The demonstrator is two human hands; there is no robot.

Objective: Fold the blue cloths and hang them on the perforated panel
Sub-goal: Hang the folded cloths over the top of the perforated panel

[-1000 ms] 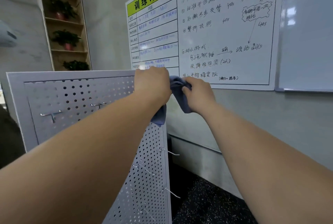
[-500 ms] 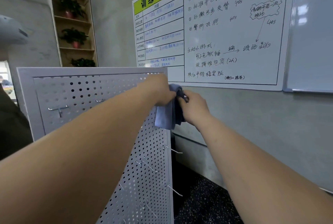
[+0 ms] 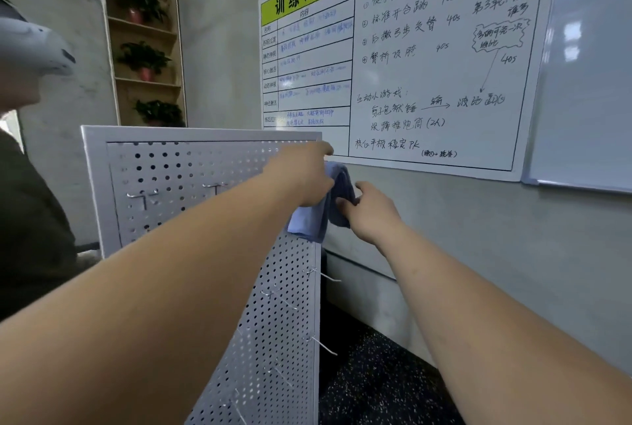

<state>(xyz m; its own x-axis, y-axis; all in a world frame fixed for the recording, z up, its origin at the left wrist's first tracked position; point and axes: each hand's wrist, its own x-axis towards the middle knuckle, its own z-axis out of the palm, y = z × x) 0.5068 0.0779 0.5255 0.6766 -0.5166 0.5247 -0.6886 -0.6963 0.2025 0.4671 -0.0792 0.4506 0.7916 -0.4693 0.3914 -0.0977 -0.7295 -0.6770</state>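
Observation:
A folded blue cloth (image 3: 316,219) hangs by the upper right edge of the white perforated panel (image 3: 191,178). My left hand (image 3: 304,175) reaches over the panel's right edge and covers the cloth's top from the left; its fingertips are hidden. My right hand (image 3: 367,212) grips the cloth's darker right fold between thumb and fingers. Whether the cloth sits on a hook is hidden by my hands.
Several metal hooks (image 3: 325,276) stick out along the panel's right side, and two more (image 3: 143,197) on its left face. A whiteboard (image 3: 427,58) hangs on the grey wall behind. Another person (image 3: 30,185) stands at the left. A shelf with potted plants (image 3: 147,58) is at the back.
Both hands have lowered the cloth along the panel's right edge. It now hangs longer below my left hand, and my right hand has shifted to its lower right fold.

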